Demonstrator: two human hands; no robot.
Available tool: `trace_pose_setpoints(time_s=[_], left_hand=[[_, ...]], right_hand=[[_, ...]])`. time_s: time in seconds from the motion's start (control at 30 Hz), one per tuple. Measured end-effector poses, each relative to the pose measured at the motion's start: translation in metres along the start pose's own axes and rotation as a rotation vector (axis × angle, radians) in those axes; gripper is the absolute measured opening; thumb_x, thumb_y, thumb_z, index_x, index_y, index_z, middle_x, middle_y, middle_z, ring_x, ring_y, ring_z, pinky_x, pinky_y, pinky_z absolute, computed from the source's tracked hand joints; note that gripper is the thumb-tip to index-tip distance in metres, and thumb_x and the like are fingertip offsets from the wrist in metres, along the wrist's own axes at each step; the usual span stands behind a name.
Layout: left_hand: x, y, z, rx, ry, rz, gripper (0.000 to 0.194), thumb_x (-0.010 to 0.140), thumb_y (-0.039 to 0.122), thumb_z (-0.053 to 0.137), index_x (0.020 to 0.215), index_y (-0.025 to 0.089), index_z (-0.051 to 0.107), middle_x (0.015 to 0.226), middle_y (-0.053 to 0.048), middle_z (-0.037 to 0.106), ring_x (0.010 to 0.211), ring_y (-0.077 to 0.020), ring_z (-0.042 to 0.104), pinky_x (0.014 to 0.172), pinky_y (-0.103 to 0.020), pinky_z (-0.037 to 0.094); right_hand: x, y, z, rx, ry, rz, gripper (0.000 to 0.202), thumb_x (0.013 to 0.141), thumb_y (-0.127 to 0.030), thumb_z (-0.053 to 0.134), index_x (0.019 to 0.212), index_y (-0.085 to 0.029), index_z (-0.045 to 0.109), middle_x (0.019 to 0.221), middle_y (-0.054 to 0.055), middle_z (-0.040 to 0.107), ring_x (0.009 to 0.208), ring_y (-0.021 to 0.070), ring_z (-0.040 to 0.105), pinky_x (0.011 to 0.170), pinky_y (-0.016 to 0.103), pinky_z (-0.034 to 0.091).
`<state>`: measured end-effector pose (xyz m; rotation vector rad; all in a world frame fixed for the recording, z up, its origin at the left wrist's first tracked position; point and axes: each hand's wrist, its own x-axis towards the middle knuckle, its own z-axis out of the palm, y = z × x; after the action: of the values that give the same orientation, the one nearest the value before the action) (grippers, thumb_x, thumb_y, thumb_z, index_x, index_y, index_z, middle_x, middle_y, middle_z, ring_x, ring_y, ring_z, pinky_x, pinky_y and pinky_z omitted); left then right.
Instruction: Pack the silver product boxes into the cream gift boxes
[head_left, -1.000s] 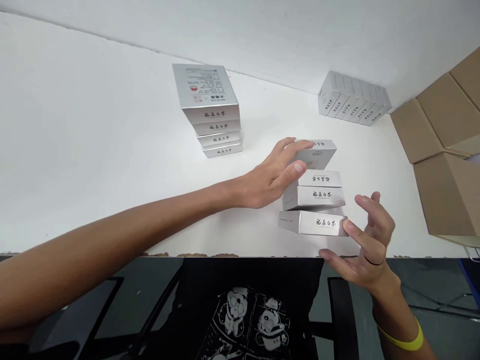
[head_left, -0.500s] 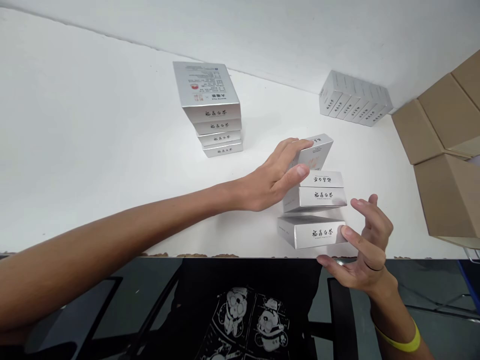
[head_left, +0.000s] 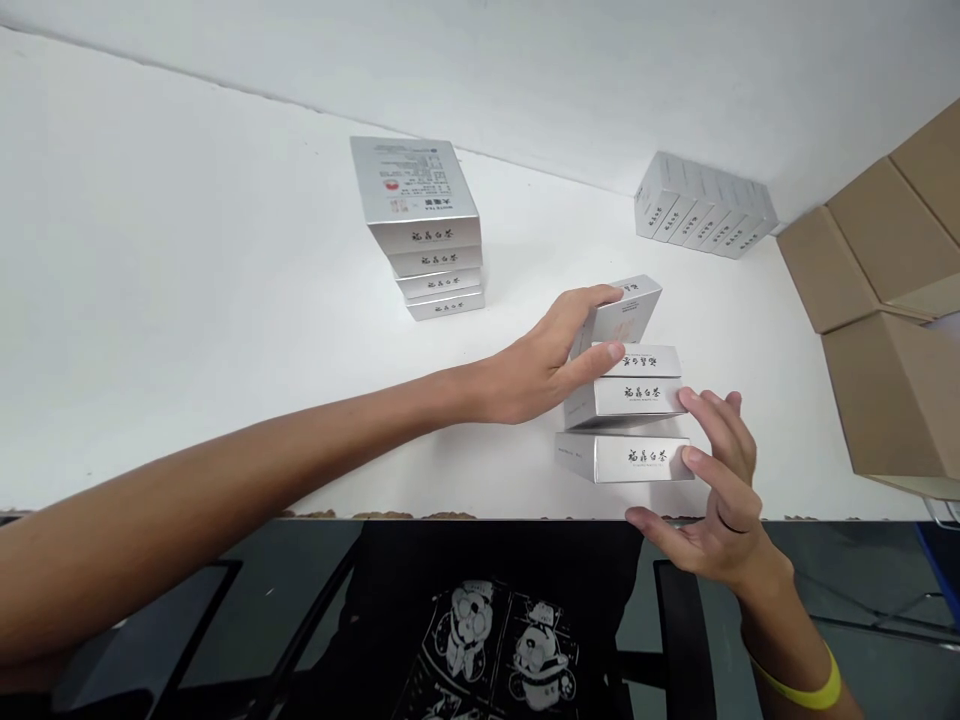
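Note:
A small row of silver-white tea boxes stands near the table's front edge. My left hand (head_left: pixel 544 360) comes from the left and grips the rear tea box (head_left: pixel 626 315), which leans, between its fingers and thumb. The thumb reaches over the box (head_left: pixel 651 361) in front of it. Another box (head_left: pixel 641 397) touches that one. A narrow gap separates these from the nearest box (head_left: pixel 645 460). At the right ends, my right hand (head_left: pixel 724 490) has its fingers apart, one fingertip touching the nearest box and another at the box behind it. Its thumb points toward the table edge.
A stack of several tea boxes (head_left: pixel 416 185) stands left of centre. Farther back, a row of similar boxes (head_left: pixel 701 205) sits against the wall. An open cardboard carton (head_left: pixel 892 390) is on the right. A chair armrest (head_left: pixel 682 640) lies below the table edge.
My right hand has shifted slightly left, and its upper fingers now meet the second box. The nearest box has straightened and sits closer to the others. My left hand stays nearly in place.

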<state>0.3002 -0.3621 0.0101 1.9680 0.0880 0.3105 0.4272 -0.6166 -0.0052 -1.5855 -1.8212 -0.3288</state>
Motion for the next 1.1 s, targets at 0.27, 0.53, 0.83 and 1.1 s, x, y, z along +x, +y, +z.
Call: trace_pose_setpoints(time_s=[0.27, 0.53, 0.83, 1.1], left_hand=[[0.006, 0.012, -0.002, -0.013, 0.018, -0.018, 0.06, 0.108, 0.069, 0.038, 0.148, 0.025, 0.042, 0.162, -0.015, 0.049, 0.147, -0.0368, 0.05, 0.128, -0.057, 0.041], [0.008, 0.012, -0.001, -0.003, 0.0, -0.014, 0.058, 0.107, 0.07, 0.039, 0.143, 0.024, 0.042, 0.161, -0.016, 0.049, 0.149, -0.0336, 0.048, 0.13, -0.055, 0.038], [0.009, 0.013, -0.001, -0.007, 0.016, -0.023, 0.057, 0.106, 0.069, 0.04, 0.142, 0.024, 0.043, 0.162, -0.016, 0.048, 0.151, -0.0351, 0.047, 0.13, -0.055, 0.038], [0.008, 0.013, 0.0, 0.028, 0.034, -0.038, 0.062, 0.105, 0.072, 0.039, 0.144, 0.025, 0.043, 0.161, -0.016, 0.05, 0.149, -0.0367, 0.048, 0.128, -0.056, 0.039]], right_hand=[[-0.002, 0.0, -0.002, 0.03, -0.024, -0.015, 0.099, 0.091, -0.021, 0.083, 0.173, -0.029, 0.028, 0.174, 0.008, 0.037, 0.156, 0.0347, 0.045, 0.136, 0.073, 0.01], [-0.004, 0.0, -0.001, 0.001, -0.005, -0.055, 0.096, 0.091, -0.022, 0.083, 0.172, -0.025, 0.031, 0.172, 0.012, 0.04, 0.15, 0.0368, 0.05, 0.134, 0.076, 0.015], [-0.005, -0.002, -0.001, -0.004, 0.01, -0.05, 0.089, 0.092, -0.023, 0.082, 0.168, -0.026, 0.036, 0.17, 0.011, 0.041, 0.15, 0.0348, 0.05, 0.134, 0.077, 0.017], [-0.005, -0.004, 0.0, -0.011, 0.019, -0.054, 0.087, 0.094, -0.021, 0.08, 0.169, -0.026, 0.036, 0.171, 0.012, 0.04, 0.15, 0.0351, 0.051, 0.133, 0.077, 0.018]])
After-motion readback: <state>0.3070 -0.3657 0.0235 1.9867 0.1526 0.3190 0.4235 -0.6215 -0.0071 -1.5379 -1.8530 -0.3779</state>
